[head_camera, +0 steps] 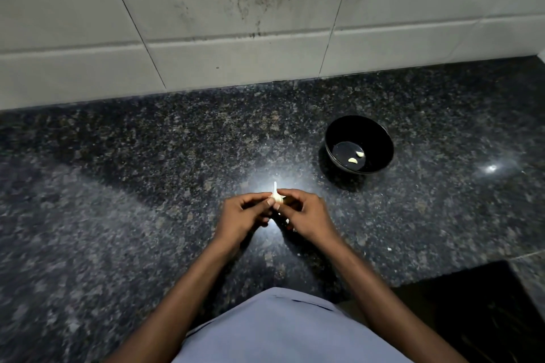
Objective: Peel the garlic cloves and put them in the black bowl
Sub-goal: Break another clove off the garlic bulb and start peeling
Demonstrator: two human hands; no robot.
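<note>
A small white garlic piece (277, 197) with a thin stem sticking up is held over the dark granite counter, between both hands. My left hand (243, 216) pinches it from the left with curled fingers. My right hand (305, 215) grips it from the right, fingers curled round it. The black bowl (380, 138) stands on the counter to the upper right of my hands, apart from them. Two peeled cloves (356, 157) lie on its bottom.
The speckled granite counter (147, 186) runs back to a white tiled wall (206, 23). A small white scrap of peel (389, 249) lies to the right of my right forearm. The counter's edge and a dark gap (472, 303) are at the lower right.
</note>
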